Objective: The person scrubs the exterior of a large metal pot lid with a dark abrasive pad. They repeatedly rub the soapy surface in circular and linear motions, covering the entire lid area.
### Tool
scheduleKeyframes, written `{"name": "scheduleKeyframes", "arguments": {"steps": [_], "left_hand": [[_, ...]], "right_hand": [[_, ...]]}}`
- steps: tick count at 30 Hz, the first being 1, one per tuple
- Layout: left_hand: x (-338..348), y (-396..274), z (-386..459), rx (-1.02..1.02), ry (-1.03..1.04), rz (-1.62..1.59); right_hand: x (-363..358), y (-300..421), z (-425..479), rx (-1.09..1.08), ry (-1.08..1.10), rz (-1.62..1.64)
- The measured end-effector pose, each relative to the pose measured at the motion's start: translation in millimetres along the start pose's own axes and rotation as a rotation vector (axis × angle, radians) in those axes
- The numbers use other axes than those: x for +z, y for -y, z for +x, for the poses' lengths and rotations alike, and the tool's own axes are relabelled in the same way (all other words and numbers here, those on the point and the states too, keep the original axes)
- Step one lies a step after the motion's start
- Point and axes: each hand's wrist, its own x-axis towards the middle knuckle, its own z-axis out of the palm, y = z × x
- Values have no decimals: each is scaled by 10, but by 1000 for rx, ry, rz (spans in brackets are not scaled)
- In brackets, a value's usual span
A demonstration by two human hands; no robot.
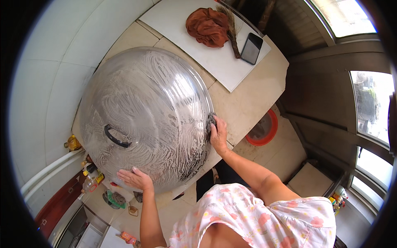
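A large domed metal lid [145, 102] with a black loop handle [113, 139] lies on the tiled counter, streaked all over with whitish suds. My right hand [219, 133] grips a dark scouring pad [211, 124] against the lid's rim on the right side. Near the lid's lower edge, my left hand [135, 179] rests flat on the metal with its fingers extended and nothing held.
A white board [229, 74] on the counter's far part bears a brown cloth [207, 28], a small twig broom [234, 40] and a phone [252, 49]. A red basin [273, 130] with cloudy liquid stands on the floor. Bottles [90, 184] and white pipes [49, 169] are at the left.
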Motion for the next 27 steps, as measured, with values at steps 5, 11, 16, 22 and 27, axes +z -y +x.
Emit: {"name": "scheduleKeyframes", "arguments": {"steps": [5, 11, 16, 22, 27], "left_hand": [[-38, -52, 20, 16, -17, 5], [-61, -115, 3, 6, -39, 32], [-138, -183, 0, -13, 4, -3], [-183, -153, -14, 9, 2, -91], [-205, -117, -23, 21, -17, -69]], "right_hand": [[-64, 426, 289, 259, 65, 373], [45, 923, 261, -284, 197, -199], [476, 892, 1312, -318, 209, -75], [983, 1630, 1670, -574, 325, -386], [1762, 2238, 1679, -912, 522, -362]]}}
